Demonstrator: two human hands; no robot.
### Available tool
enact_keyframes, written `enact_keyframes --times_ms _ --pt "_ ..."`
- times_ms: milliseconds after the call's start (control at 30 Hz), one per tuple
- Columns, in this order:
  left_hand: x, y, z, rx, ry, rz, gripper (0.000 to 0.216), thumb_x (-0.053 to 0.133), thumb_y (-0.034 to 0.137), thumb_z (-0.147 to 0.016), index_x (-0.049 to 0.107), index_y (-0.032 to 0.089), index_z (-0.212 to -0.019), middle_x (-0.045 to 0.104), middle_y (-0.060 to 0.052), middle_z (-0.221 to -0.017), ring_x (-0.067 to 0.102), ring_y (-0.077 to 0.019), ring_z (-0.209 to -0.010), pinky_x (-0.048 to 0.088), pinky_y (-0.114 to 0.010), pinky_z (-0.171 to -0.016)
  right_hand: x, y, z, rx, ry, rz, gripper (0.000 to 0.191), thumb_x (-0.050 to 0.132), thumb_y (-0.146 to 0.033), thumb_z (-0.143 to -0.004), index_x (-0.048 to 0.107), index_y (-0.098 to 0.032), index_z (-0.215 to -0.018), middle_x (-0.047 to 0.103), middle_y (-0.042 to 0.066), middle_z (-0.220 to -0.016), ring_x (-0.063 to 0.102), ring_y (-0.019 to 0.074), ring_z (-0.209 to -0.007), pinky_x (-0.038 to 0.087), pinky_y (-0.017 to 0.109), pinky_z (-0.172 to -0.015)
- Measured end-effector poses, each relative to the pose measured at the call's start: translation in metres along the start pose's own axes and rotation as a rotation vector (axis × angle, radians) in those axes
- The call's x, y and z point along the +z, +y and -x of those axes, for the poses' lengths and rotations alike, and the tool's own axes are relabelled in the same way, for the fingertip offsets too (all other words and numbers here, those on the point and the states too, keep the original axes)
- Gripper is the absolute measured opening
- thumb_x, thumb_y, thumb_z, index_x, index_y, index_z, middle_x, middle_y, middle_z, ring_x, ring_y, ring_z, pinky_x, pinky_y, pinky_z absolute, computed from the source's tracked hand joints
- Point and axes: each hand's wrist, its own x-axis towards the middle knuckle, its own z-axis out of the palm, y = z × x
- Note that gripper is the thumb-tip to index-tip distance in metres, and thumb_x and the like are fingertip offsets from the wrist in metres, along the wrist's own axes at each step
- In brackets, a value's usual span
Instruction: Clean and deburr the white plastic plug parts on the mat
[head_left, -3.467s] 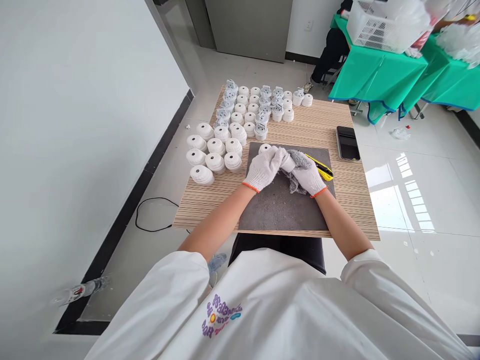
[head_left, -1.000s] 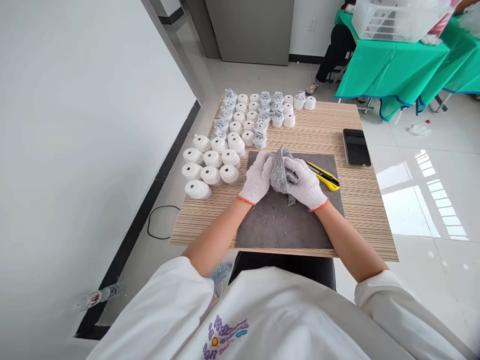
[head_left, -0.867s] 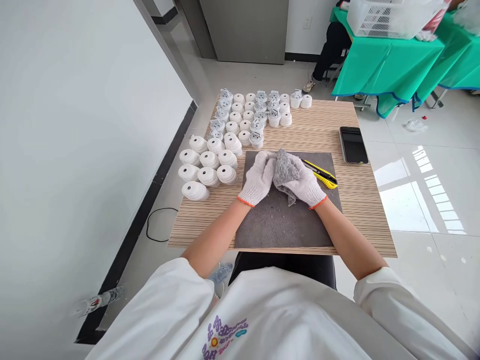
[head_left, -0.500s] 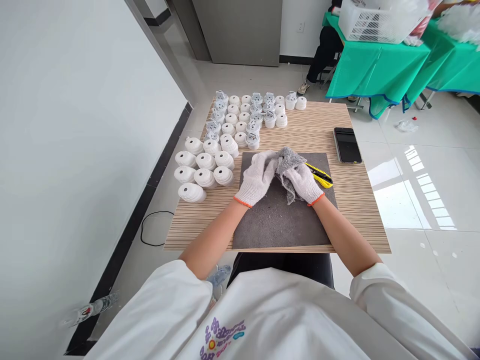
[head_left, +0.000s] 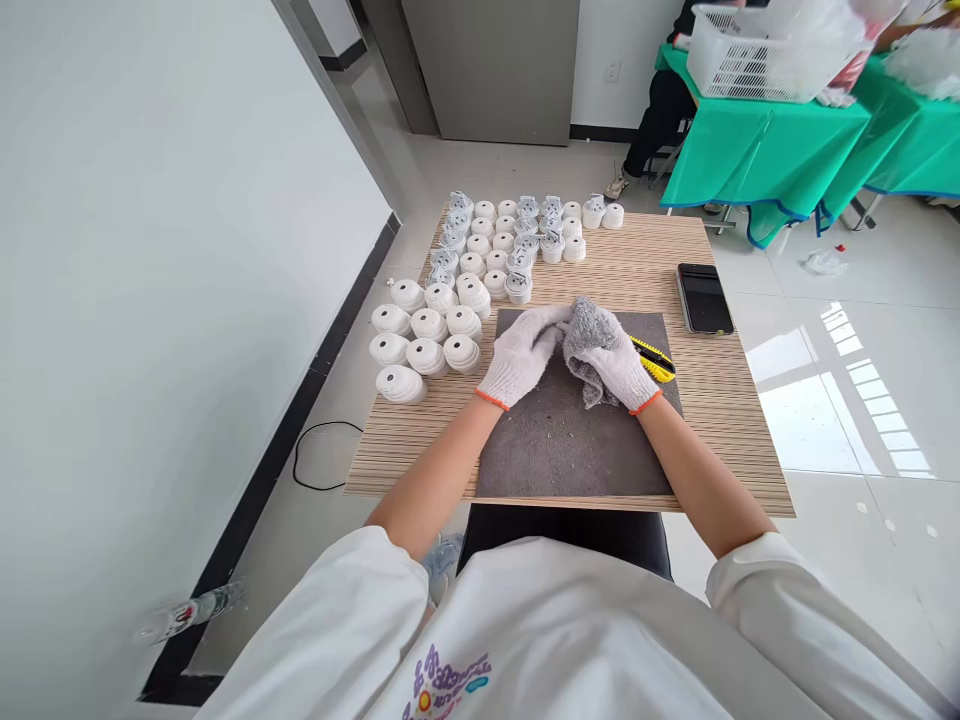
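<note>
My right hand (head_left: 616, 366), in a white knit glove with an orange cuff, is closed around a bunched grey cloth (head_left: 588, 335) above the dark grey mat (head_left: 574, 455). Beside it, my left hand (head_left: 523, 352), gloved the same way, has its fingers curled together, their tips meeting the cloth. Whatever lies between those left fingers is hidden. Just right of my right hand, a yellow and black utility knife (head_left: 655, 360) rests at the mat's edge.
White stacked round pieces (head_left: 427, 325) stand in rows at the table's left. Smaller white pieces, some with clear tops (head_left: 517, 287), line the back. A phone (head_left: 705, 298) lies at right. Beyond are green-covered tables (head_left: 765, 150), a white basket (head_left: 772, 60) and a seated person's leg (head_left: 660, 115).
The view has shifted, so the table appears slightly lower and to the right. The cloth is bunched differently in my right hand, its hanging end less spread. Both hands stay close together over the mat.
</note>
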Motion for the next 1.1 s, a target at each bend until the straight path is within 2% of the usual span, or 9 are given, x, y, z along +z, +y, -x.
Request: enact_keyframes --times_ms 100,167,267,367,433,733,833,1000,1100 --pt "0.000 -0.002 0.001 0.130 0.017 0.019 0.037 0.053 -0.002 -0.100 0.077 0.021 -0.117 0.083 -0.005 -0.136 0.075 -0.0203 -0.136 0.058 -0.042 -0.127 0.000 -0.003 0.001 0.001 -0.019 0.021 0.069 0.090 -0.061 -0.078 0.072 -0.025 -0.134 0.079 0.010 -0.144 0.071 0.0332 -0.140 0.050 0.056 -0.132" --pt "0.000 0.000 0.002 0.112 0.021 0.013 0.037 0.053 -0.002 -0.099 0.077 0.021 -0.115 0.083 -0.005 -0.135 0.075 -0.0202 -0.135 0.058 -0.043 -0.127 0.000 -0.005 0.002 0.010 -0.023 0.024 0.062 0.086 -0.061 -0.083 0.073 -0.024 -0.130 0.080 0.010 -0.143 0.071 0.0335 -0.140 0.050 0.057 -0.132" --pt "0.001 0.006 0.004 -0.030 0.014 0.044 0.031 0.058 0.012 -0.106 0.075 0.024 -0.128 0.081 -0.006 -0.140 0.075 -0.0220 -0.135 0.058 -0.045 -0.126 0.002 -0.004 0.003 0.013 0.017 0.027 0.060 0.086 -0.058 -0.084 0.073 -0.023 -0.130 0.081 0.011 -0.141 0.072 0.0340 -0.139 0.050 0.059 -0.131" --pt "0.002 0.010 0.005 -0.212 -0.021 0.101 0.038 0.064 0.030 -0.110 0.068 0.027 -0.148 0.076 -0.010 -0.151 0.076 -0.0257 -0.137 0.061 -0.048 -0.123 0.002 0.002 0.002 -0.020 0.067 0.003 0.070 0.091 -0.054 -0.078 0.070 -0.027 -0.138 0.078 0.010 -0.147 0.071 0.0338 -0.142 0.049 0.057 -0.132" --pt "0.002 0.010 0.005 -0.266 -0.042 0.094 0.040 0.065 0.032 -0.110 0.068 0.029 -0.150 0.076 -0.009 -0.149 0.076 -0.0267 -0.136 0.061 -0.049 -0.123 0.002 0.006 0.000 -0.041 0.066 -0.028 0.076 0.095 -0.055 -0.074 0.068 -0.032 -0.141 0.076 0.009 -0.151 0.070 0.0338 -0.145 0.050 0.057 -0.133" --pt "0.001 0.004 0.003 -0.283 -0.073 0.018 0.046 0.064 0.023 -0.106 0.070 0.033 -0.152 0.080 -0.006 -0.138 0.079 -0.0260 -0.126 0.062 -0.049 -0.119 0.001 0.013 0.002 -0.095 0.078 0.041 0.071 0.097 -0.051 -0.075 0.073 -0.030 -0.138 0.073 0.011 -0.153 0.069 0.0338 -0.145 0.049 0.058 -0.133" --pt "-0.001 0.004 0.003 -0.245 -0.083 0.041 0.045 0.062 0.019 -0.105 0.073 0.032 -0.147 0.080 -0.004 -0.138 0.079 -0.0234 -0.125 0.060 -0.047 -0.121 0.001 0.009 0.003 -0.085 0.036 0.012 0.076 0.100 -0.052 -0.071 0.072 -0.029 -0.138 0.075 0.011 -0.150 0.072 0.0342 -0.142 0.052 0.057 -0.131" --pt "0.002 0.001 0.004 -0.138 -0.025 0.110 0.036 0.058 0.006 -0.097 0.079 0.024 -0.120 0.082 -0.005 -0.131 0.077 -0.0212 -0.129 0.058 -0.045 -0.124 0.000 -0.003 0.006 -0.005 -0.040 0.030 0.063 0.088 -0.055 -0.082 0.073 -0.024 -0.134 0.083 0.011 -0.135 0.076 0.0353 -0.131 0.057 0.058 -0.124" --pt "0.003 0.003 0.005 -0.163 -0.010 0.130 0.036 0.062 0.013 -0.101 0.077 0.025 -0.131 0.079 -0.007 -0.140 0.075 -0.0227 -0.134 0.057 -0.046 -0.127 0.000 -0.004 0.006 -0.004 -0.019 0.033 0.061 0.084 -0.057 -0.085 0.073 -0.024 -0.135 0.083 0.011 -0.136 0.075 0.0359 -0.134 0.054 0.060 -0.127"
